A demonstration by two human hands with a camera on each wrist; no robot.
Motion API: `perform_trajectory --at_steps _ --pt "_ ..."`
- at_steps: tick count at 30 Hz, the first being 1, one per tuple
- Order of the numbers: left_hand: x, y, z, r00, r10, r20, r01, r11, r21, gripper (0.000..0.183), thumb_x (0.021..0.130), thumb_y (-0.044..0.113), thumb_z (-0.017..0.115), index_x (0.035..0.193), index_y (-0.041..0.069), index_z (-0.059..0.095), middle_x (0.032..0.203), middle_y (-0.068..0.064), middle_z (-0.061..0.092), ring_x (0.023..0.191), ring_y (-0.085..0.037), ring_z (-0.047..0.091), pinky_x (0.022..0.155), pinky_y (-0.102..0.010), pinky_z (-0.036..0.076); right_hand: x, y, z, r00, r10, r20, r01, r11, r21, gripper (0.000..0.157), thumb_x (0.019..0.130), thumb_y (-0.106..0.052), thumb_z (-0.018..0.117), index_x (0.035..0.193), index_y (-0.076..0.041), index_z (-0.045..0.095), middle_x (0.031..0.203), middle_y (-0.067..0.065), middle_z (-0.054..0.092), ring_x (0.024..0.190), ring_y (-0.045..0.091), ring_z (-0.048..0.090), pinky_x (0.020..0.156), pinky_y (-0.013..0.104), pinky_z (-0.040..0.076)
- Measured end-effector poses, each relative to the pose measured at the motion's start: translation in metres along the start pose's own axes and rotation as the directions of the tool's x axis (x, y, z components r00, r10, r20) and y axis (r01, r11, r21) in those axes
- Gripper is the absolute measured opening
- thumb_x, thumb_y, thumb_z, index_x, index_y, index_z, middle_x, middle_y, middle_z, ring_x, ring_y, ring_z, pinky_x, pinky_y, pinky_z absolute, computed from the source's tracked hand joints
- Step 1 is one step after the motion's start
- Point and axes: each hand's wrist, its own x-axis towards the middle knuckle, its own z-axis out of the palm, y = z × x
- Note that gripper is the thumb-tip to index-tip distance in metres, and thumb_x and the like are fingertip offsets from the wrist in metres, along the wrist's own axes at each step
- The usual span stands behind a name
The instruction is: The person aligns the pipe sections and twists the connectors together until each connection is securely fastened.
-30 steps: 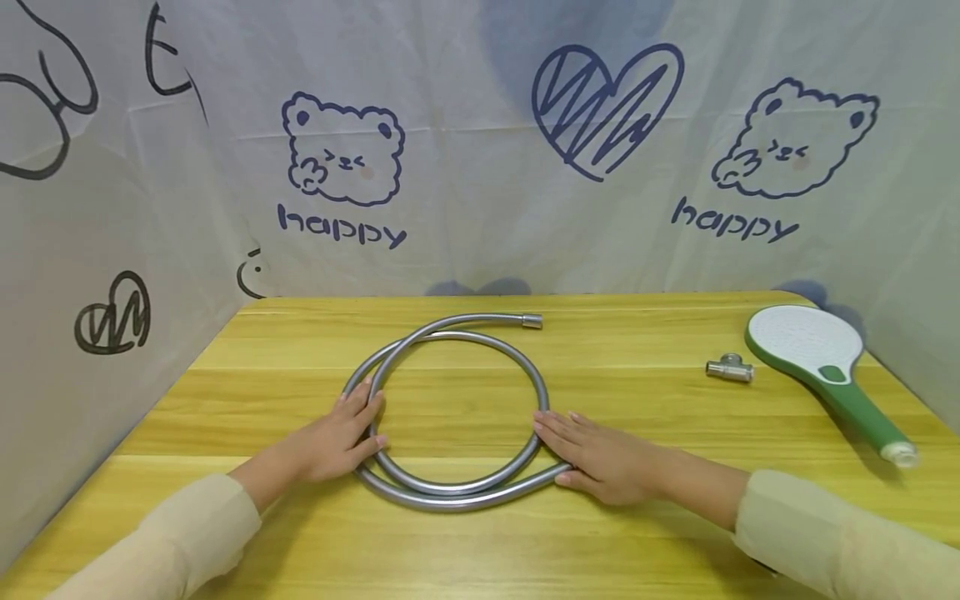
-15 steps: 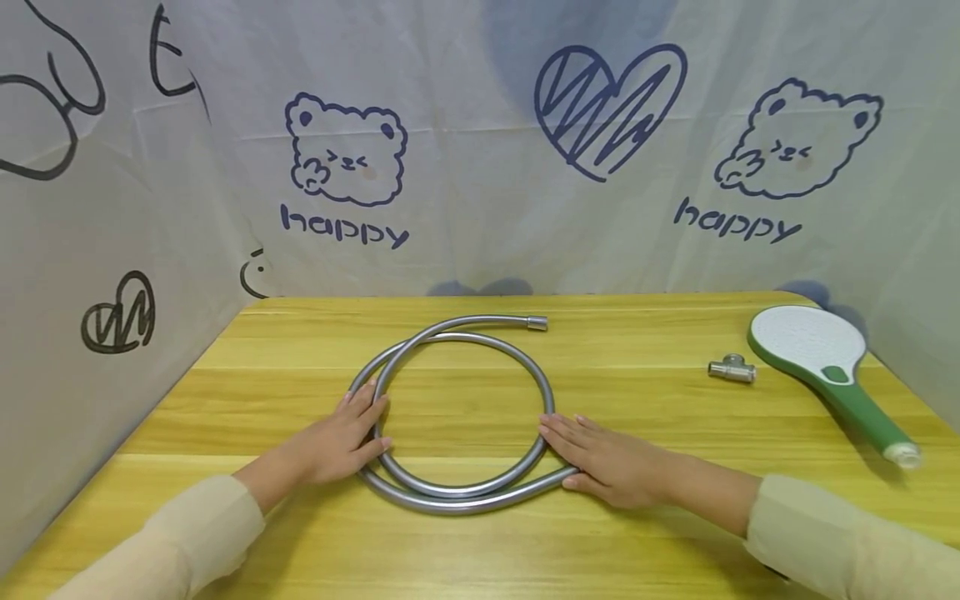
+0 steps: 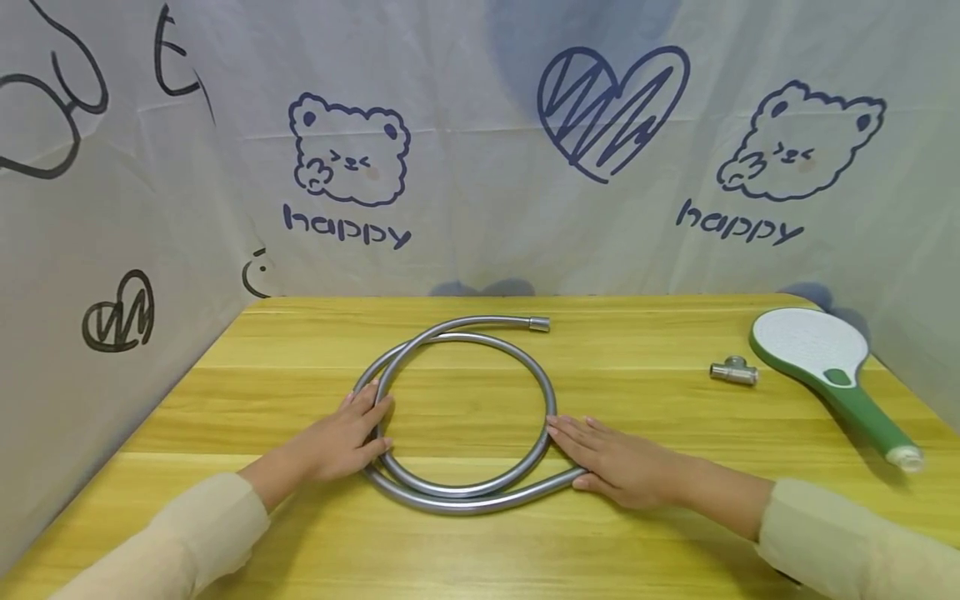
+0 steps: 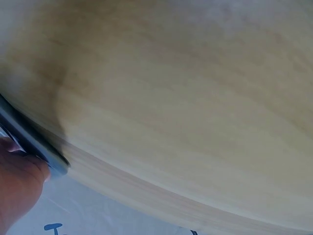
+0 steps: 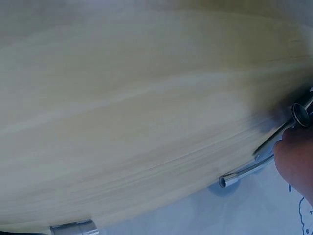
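Note:
A grey shower hose (image 3: 465, 505) lies coiled on the wooden table, its metal end fitting (image 3: 538, 324) at the far side. My left hand (image 3: 341, 437) rests over the coil's left side, with fingers and thumb extended across the tubing. On the right, my right hand (image 3: 626, 468) lies with straight fingers, its fingertips touching the coil's outer edge. That hand covers the near end of the hose in the head view; an open round end (image 5: 300, 114) shows beside it in the right wrist view. The left wrist view catches only part of my left hand (image 4: 22, 183) against dark tubing.
A small metal T-shaped fitting (image 3: 734, 371) lies right of the coil. Beyond it is a green and white shower head (image 3: 810, 342), handle pointing toward the near right. Hanging white cloth (image 3: 472, 208) with drawings borders the table's back and sides.
My right hand has slid slightly right, its fingertips moving from on top of the coil to its outer edge. The left hand stays on the hose. The head view has shifted a little.

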Motion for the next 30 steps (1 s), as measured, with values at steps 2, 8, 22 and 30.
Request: perform_trajectory --at_steps 2,8,22,30 --pt "0.0003 -0.0001 0.0002 1.0 -0.002 0.002 0.002 1.0 0.0 0.061 0.097 0.033 0.04 0.143 -0.005 0.026 0.149 -0.033 0.01 0.139 -0.045 0.012 0.112 -0.054 0.014 -0.0015 0.002 0.0005 1.0 0.003 0.0 -0.003 1.0 0.005 0.058 0.101 -0.034 0.033 0.146 0.001 0.019 0.153 0.019 0.017 0.14 0.035 0.019 0.115 0.035 0.011" --pt "0.0008 0.0002 -0.0003 1.0 -0.012 0.02 0.012 1.0 -0.009 0.062 0.098 0.033 0.04 0.142 -0.007 0.025 0.15 -0.032 0.009 0.139 -0.046 0.01 0.112 -0.055 0.014 -0.0026 0.0053 0.0011 1.0 -0.003 -0.002 0.003 1.0 -0.001 0.058 0.101 -0.034 0.032 0.146 0.0 0.019 0.153 0.019 0.017 0.14 0.035 0.02 0.115 0.032 0.007" --pt "0.0008 -0.0018 0.0027 0.999 -0.012 0.031 0.014 0.998 -0.059 0.063 0.098 0.031 0.04 0.143 -0.009 0.022 0.15 -0.032 0.005 0.139 -0.045 0.006 0.112 -0.055 0.011 0.0009 0.0048 -0.0027 1.0 -0.015 0.019 0.016 0.999 -0.046 0.057 0.101 -0.034 0.032 0.146 -0.001 0.022 0.153 0.017 0.019 0.14 0.033 0.022 0.111 0.047 0.02" --pt "-0.0004 -0.0016 0.0023 0.999 -0.017 0.028 0.019 0.997 -0.072 0.063 0.099 0.032 0.04 0.143 -0.008 0.021 0.151 -0.031 0.004 0.139 -0.045 0.006 0.112 -0.056 0.012 -0.0004 0.0037 -0.0012 1.0 -0.012 0.021 0.013 0.999 -0.051 0.057 0.101 -0.035 0.031 0.146 -0.002 0.022 0.153 0.017 0.019 0.14 0.031 0.022 0.111 0.047 0.021"
